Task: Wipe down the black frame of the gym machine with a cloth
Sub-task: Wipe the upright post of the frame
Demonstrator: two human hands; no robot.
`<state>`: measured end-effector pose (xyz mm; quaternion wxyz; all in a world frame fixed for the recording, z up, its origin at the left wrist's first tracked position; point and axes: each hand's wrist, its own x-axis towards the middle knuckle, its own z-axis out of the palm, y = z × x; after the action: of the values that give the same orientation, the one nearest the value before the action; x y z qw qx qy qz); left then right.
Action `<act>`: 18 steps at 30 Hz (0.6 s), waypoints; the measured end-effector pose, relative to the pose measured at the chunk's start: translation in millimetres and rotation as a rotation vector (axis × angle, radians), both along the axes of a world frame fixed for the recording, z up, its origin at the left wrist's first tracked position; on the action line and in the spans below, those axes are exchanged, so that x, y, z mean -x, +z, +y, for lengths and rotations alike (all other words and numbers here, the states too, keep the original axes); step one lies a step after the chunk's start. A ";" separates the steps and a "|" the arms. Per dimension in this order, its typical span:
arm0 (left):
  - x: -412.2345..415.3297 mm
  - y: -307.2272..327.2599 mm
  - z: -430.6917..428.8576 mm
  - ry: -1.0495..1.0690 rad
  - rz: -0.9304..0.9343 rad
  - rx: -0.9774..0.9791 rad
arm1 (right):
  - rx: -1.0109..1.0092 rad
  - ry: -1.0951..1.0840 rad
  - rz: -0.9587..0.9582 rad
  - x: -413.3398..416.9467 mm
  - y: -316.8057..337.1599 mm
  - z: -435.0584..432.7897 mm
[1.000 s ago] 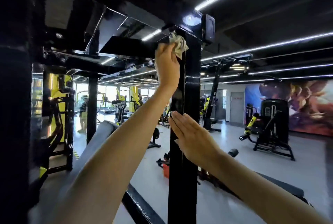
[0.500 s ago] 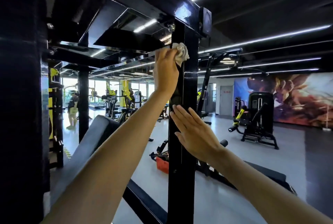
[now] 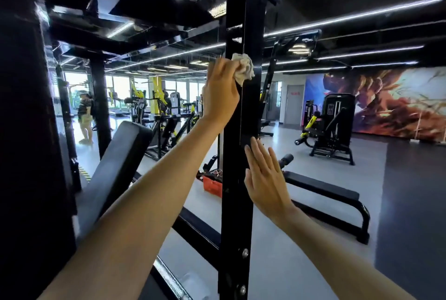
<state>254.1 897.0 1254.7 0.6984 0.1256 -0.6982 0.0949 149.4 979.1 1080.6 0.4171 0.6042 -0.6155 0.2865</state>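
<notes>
Left hand (image 3: 220, 89) grips crumpled white cloth (image 3: 243, 69) against glossy black frame (image 3: 237, 203); right hand (image 3: 265, 179) flat.

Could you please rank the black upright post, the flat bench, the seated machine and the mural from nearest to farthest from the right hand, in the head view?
1. black upright post: directly in front; the right hand lies flat against it.
2. flat bench: on the floor just behind, to the right.
3. seated machine: farther back, right.
4. mural: far wall, right.

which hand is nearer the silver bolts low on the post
Right. The right hand lies flat against the post above the bolts; the left hand grips the cloth higher up.
</notes>
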 end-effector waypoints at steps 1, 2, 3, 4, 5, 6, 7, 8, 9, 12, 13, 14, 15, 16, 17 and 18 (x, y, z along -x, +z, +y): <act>2.2 -17.3 -2.0 0.001 0.002 0.014 | -0.006 0.012 -0.037 -0.7 -7.6 2.1; 3.6 -44.5 -4.4 0.006 -0.004 0.027 | -0.016 0.022 -0.069 -0.9 -16.9 4.9; 3.7 -79.8 -6.6 0.018 -0.030 0.037 | -0.032 0.030 -0.094 -0.9 -27.6 8.4; 1.5 -120.7 -8.4 0.032 -0.071 0.037 | -0.057 0.034 -0.117 -1.3 -39.5 10.9; -3.4 -164.7 -10.1 0.042 -0.125 0.020 | -0.088 0.036 -0.144 -2.0 -52.3 12.3; -10.7 -208.0 -11.0 0.046 -0.183 -0.013 | -0.118 0.035 -0.178 -4.5 -65.1 13.3; -19.3 -247.0 -10.6 0.042 -0.240 -0.059 | -0.147 0.034 -0.213 -8.2 -78.2 13.8; -27.0 -278.6 -10.4 0.041 -0.301 -0.102 | -0.178 0.034 -0.241 -12.6 -91.0 13.7; -31.8 -300.0 -10.5 0.041 -0.358 -0.131 | -0.208 0.039 -0.254 -17.4 -103.2 14.0; -25.2 -286.7 -5.2 0.000 -0.338 -0.139 | -0.266 0.078 -0.255 -26.0 -126.0 12.5; -18.8 -266.9 -2.4 -0.012 -0.283 -0.120 | -0.269 0.085 -0.272 -27.2 -127.1 12.1; -13.7 -246.3 -0.4 -0.011 -0.230 -0.101 | -0.273 0.088 -0.300 -27.9 -126.9 11.8; -10.5 -230.1 0.2 0.000 -0.188 -0.086 | -0.278 0.088 -0.334 -28.0 -126.8 12.4; -8.8 -222.2 0.0 0.012 -0.165 -0.081 | -0.284 0.087 -0.365 -27.8 -127.8 13.6; -7.8 -222.8 -0.8 0.018 -0.156 -0.085 | -0.294 0.085 -0.387 -26.3 -130.0 14.8; -7.3 -231.4 -1.0 0.024 -0.152 -0.092 | -0.308 0.079 -0.399 -23.8 -134.7 15.9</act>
<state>261.3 896.0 1023.3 0.6358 0.1582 -0.7512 0.0802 173.2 995.0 945.9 0.1788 0.6156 -0.6981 0.3187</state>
